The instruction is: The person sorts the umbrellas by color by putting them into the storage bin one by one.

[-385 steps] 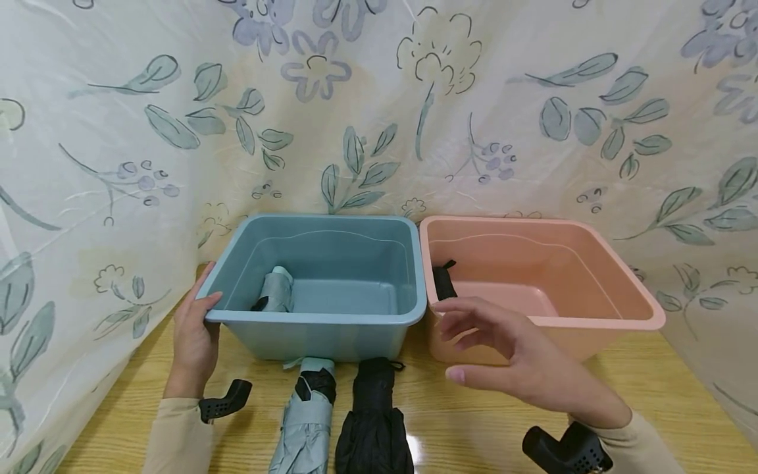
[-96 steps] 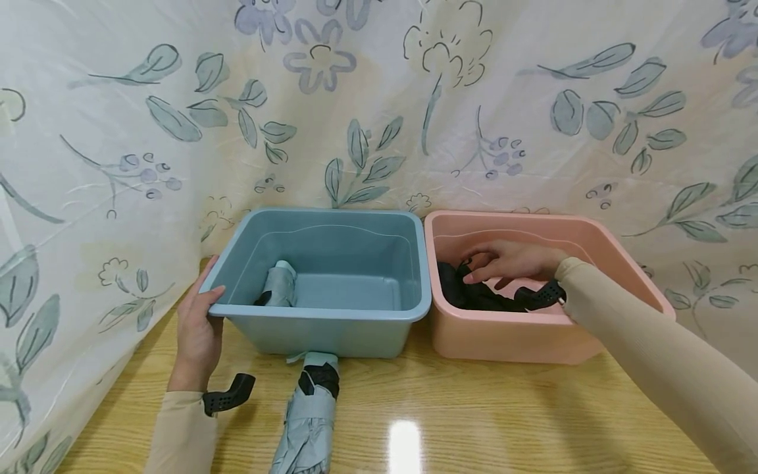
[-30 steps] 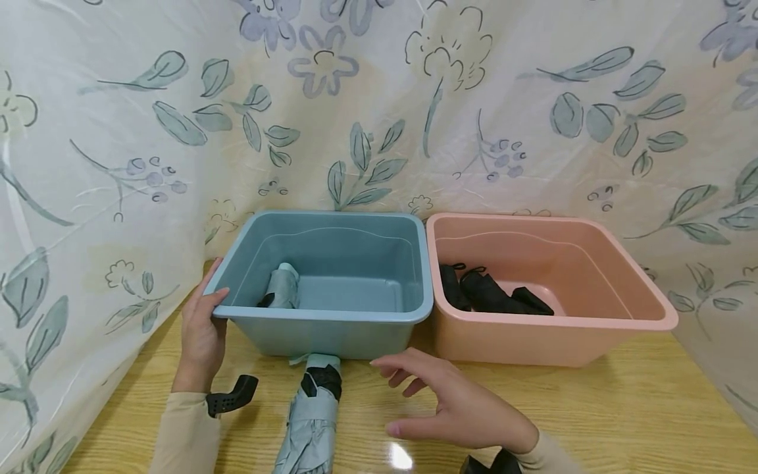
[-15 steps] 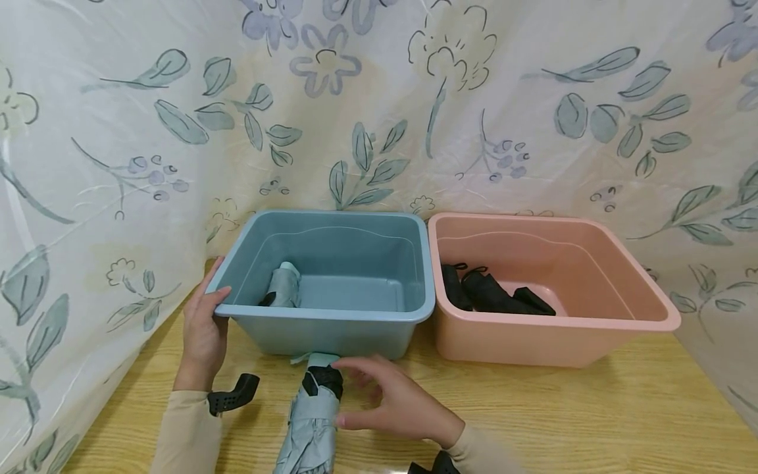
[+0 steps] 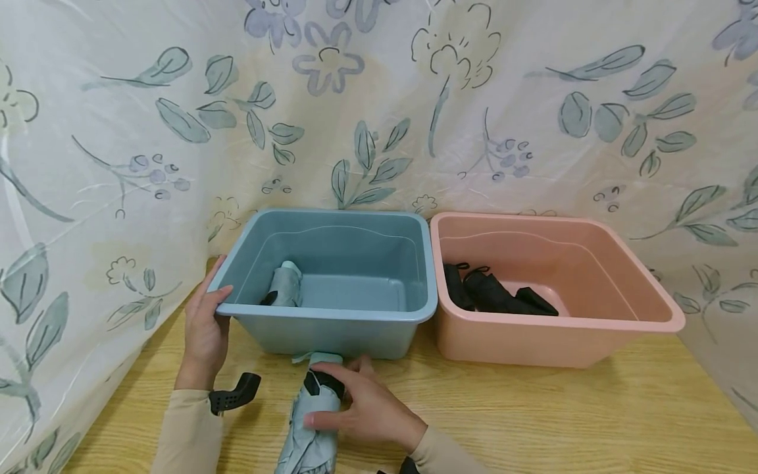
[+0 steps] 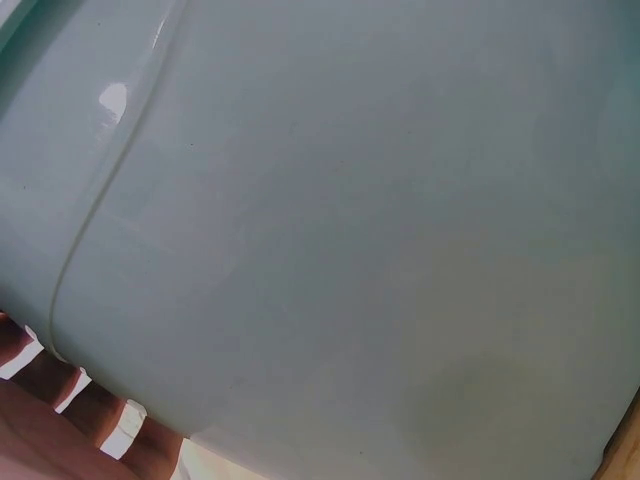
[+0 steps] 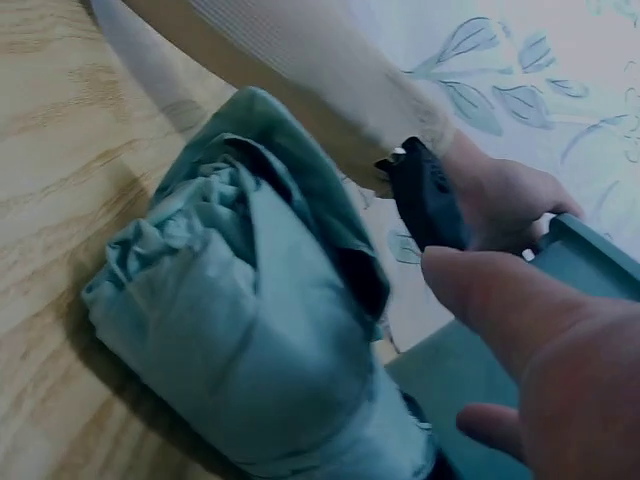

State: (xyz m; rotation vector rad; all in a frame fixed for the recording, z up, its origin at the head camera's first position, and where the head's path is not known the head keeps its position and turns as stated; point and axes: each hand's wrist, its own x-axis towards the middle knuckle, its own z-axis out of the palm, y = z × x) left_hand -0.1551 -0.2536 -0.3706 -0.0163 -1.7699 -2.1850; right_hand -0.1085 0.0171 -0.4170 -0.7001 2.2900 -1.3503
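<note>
My left hand grips the left front corner of a blue plastic bin, thumb over its rim and fingers along the outside. In front of that bin lies a folded light blue umbrella with a black band near its end. Over the umbrella is my right hand, thumb and fingers spread apart. In the right wrist view the thumb stands clear of the umbrella's cloth. Inside the blue bin rests another rolled light blue umbrella, partly hidden by the front wall.
Beside the blue bin, to the right, stands a pink bin holding black folded umbrellas. Both bins stand on a wood-grain table. A floral curtain hangs right behind and at the left.
A black umbrella went from the table into the pink bin. My right hand then moved left from there to over the light blue umbrella. My left hand stays on the blue bin.
</note>
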